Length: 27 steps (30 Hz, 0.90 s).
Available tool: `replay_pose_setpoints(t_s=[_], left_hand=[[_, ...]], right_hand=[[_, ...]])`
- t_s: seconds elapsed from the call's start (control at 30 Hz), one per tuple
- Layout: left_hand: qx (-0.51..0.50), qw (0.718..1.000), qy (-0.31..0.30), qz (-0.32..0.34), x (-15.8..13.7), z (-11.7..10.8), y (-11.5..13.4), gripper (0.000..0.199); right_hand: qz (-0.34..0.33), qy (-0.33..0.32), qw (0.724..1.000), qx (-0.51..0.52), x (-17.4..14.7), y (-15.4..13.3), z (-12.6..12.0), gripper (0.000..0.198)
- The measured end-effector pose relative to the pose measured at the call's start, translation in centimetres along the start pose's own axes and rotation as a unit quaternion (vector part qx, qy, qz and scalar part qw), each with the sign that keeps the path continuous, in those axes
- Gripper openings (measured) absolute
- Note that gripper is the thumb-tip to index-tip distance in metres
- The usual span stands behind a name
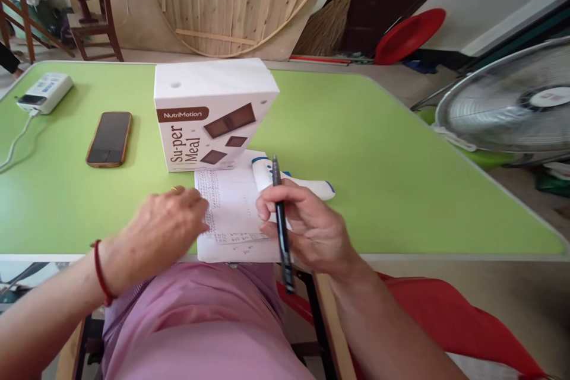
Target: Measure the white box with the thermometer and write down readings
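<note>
My right hand (pixel 307 225) is closed round a black pen (pixel 280 219), held up over the lower part of a handwritten sheet of paper (pixel 236 205). The pen points up and away from me. At the sheet's left edge is my left hand (pixel 167 222), back upward, its fingers loosely bent and a small gap between thumb and forefinger; nothing shows in it. A white and blue handheld device (pixel 312 187), shaped like a forehead thermometer, lies just beyond my right hand, partly over the paper. A white NutriMotion box (pixel 214 119) stands upright behind the sheet.
On the green table (pixel 378 190), a phone (pixel 110 138) lies left of the box. Farther left sits a white charger-like block (pixel 47 92) with a cable. A large fan (pixel 512 98) stands beyond the right edge. A wooden chair (pixel 91 18) is at the back left.
</note>
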<state>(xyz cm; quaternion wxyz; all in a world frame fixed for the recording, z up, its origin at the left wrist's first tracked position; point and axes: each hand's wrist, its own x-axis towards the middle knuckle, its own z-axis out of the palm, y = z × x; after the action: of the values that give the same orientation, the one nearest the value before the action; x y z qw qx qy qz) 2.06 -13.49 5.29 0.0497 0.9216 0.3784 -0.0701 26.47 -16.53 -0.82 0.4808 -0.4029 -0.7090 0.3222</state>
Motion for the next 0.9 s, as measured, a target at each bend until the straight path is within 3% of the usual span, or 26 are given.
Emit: replay_pose_setpoints(t_s=[0.03, 0.1, 0.17, 0.23, 0.37, 0.53, 0.7, 0.9], left_hand=[[-0.014, 0.998, 0.039, 0.041, -0.2, 1.1, 0.7, 0.018], [-0.018, 0.987, 0.144, 0.075, -0.5, 3.1, 1.7, 0.018], [-0.022, 0.967, 0.243, 0.077, -0.7, 4.8, 2.2, 0.020], [-0.036, 0.952, 0.295, 0.076, -0.7, 5.9, 2.5, 0.024], [-0.051, 0.950, 0.298, 0.076, -0.7, 7.0, 2.6, 0.027], [-0.047, 0.951, 0.296, 0.072, -0.6, 7.4, 2.7, 0.027], [-0.049, 0.951, 0.298, 0.071, -0.7, 7.3, 2.8, 0.023], [-0.052, 0.954, 0.286, 0.069, -0.7, 7.2, 2.8, 0.025]], right_hand=[[-0.006, 0.026, 0.999, 0.032, 0.1, 0.2, 0.6, 0.017], [-0.003, 0.063, 0.994, 0.086, 0.3, 0.5, 1.8, 0.026], [0.048, 0.075, 0.991, 0.104, 0.6, 0.7, 2.6, 0.041], [0.112, 0.069, 0.985, 0.111, 0.9, 0.9, 3.1, 0.047], [0.192, 0.048, 0.978, 0.062, 1.4, 0.7, 3.8, 0.027], [0.150, 0.094, 0.982, -0.066, 1.7, 0.3, 4.7, 0.003], [0.096, 0.112, 0.982, -0.122, 1.4, 0.3, 5.0, 0.011], [0.083, 0.069, 0.984, -0.143, 1.3, 0.4, 4.8, 0.012]])
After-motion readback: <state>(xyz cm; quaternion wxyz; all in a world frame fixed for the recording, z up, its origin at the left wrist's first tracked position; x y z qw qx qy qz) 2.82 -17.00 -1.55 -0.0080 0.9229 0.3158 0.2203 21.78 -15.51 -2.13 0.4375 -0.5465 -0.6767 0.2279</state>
